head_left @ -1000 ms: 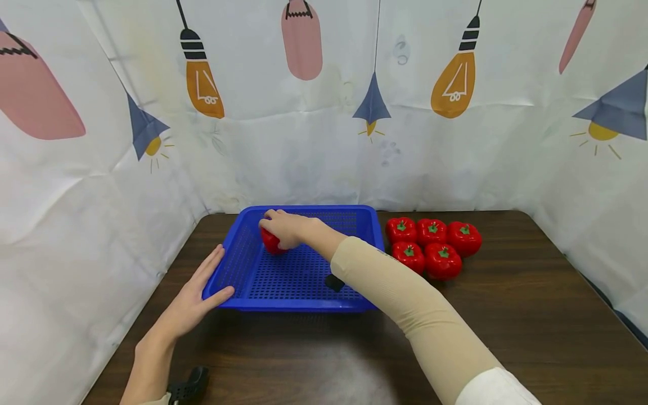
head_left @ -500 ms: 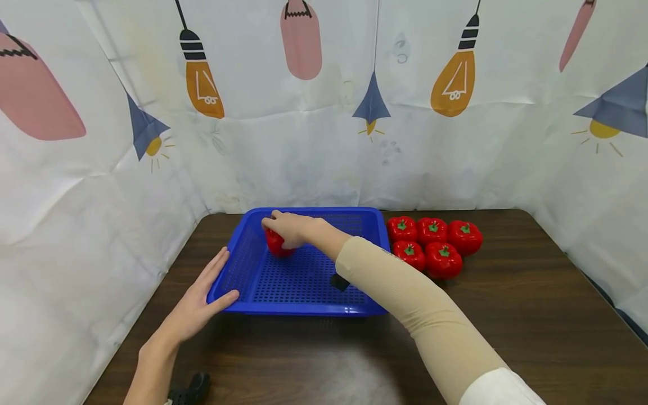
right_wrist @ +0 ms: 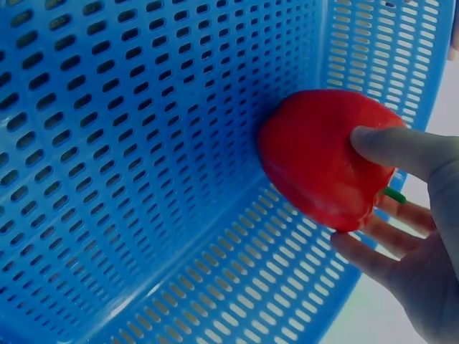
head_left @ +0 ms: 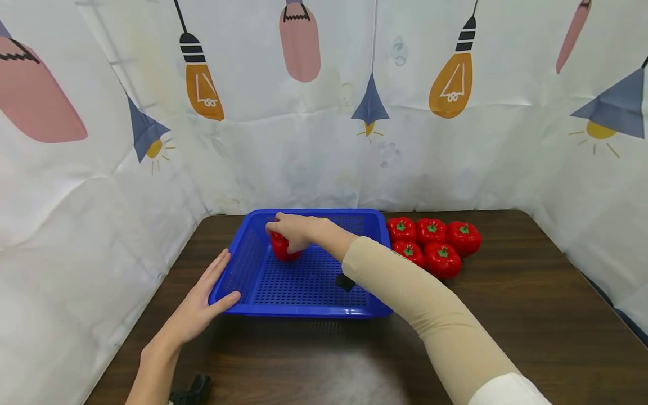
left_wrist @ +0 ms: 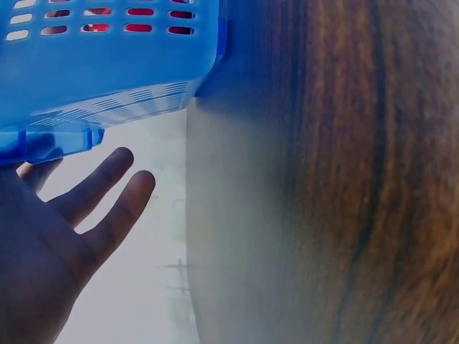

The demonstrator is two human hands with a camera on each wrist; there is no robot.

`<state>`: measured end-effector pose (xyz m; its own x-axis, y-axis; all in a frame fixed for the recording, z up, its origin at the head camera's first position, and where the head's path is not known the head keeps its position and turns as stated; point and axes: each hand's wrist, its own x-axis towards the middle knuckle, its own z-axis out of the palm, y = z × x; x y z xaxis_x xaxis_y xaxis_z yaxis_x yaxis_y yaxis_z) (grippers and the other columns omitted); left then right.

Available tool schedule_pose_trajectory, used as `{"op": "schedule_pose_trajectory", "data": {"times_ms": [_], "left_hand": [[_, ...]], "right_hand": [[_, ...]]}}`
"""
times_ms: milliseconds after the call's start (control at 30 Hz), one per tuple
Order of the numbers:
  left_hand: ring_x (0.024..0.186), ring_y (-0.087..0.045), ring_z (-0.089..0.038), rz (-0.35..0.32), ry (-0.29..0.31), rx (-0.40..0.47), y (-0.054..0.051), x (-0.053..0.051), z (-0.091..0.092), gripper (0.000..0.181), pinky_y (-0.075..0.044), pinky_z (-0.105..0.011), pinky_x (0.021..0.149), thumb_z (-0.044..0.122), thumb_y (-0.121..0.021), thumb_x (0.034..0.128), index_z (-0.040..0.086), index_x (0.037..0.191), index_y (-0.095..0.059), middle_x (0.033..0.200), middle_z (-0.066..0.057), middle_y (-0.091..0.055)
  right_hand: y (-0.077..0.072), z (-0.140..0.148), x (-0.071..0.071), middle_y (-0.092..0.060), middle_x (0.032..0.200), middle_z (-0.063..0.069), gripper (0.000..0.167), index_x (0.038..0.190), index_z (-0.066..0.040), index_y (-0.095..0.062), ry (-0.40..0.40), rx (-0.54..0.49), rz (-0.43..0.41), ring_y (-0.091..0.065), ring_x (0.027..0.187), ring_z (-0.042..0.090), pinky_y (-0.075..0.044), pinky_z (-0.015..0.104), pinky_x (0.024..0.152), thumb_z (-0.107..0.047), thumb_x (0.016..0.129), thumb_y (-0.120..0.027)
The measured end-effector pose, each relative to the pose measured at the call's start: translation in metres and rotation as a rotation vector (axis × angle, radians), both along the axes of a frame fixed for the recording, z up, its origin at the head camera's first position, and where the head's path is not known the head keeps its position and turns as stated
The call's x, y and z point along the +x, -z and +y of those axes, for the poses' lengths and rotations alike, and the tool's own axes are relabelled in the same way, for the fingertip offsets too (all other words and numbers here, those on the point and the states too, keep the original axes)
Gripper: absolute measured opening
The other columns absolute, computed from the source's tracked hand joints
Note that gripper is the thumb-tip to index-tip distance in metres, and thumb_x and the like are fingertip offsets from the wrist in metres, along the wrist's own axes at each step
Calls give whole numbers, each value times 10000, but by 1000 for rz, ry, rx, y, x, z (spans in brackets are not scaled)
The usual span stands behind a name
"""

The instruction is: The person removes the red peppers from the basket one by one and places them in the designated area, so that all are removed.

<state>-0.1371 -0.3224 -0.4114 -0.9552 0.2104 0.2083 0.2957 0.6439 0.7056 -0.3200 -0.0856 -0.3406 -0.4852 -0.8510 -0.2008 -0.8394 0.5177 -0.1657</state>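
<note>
A blue perforated plastic basket [head_left: 309, 311] lies on the dark wooden table. Inside its back left part, my right hand [head_left: 295, 230] grips a red bell pepper [head_left: 283, 250] from above. The right wrist view has the thumb on the side of the pepper [right_wrist: 323, 158], the other fingers near its green stem, and the pepper close to the basket floor and wall. My left hand [head_left: 199, 304] rests at the basket's front left corner, fingers straight along the outer side and thumb at the rim. In the left wrist view the left hand [left_wrist: 50, 244] has its fingers spread below the rim.
Several red bell peppers [head_left: 432, 247] stand grouped on the table just right of the basket. Partly behind the right sleeve [head_left: 405, 292], a small black piece [head_left: 345, 282] shows over the basket. A white printed curtain [head_left: 304, 163] closes off the back and sides.
The basket has shifted slightly right and nearer to me, with my left hand following at its corner. My right hand and the gripped bell pepper have moved a little right and nearer too.
</note>
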Motion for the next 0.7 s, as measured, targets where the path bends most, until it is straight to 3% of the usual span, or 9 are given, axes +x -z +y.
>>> {"op": "schedule_pose_trajectory", "data": {"times_ms": [333, 700], "left_hand": [[1534, -92, -429, 10, 11, 32, -1, 2, 0, 830, -179, -765, 1089, 200, -683, 988, 163, 1660, -197, 1714, -81, -92], [1534, -83, -435, 4, 24, 47, -2, 1, 1, 841, -174, -769, 1088, 189, -686, 985, 163, 1660, -186, 1716, -52, -80]], "right_hand": [[-16, 19, 8, -481, 1382, 76, 527, 1419, -196, -523, -33, -16, -10, -521, 1204, 198, -553, 308, 866, -118, 939, -727], [-41, 54, 25, -485, 1394, 70, 527, 1423, -168, -525, -98, -21, 53, -519, 1228, 211, -545, 310, 886, -167, 941, -737]]}}
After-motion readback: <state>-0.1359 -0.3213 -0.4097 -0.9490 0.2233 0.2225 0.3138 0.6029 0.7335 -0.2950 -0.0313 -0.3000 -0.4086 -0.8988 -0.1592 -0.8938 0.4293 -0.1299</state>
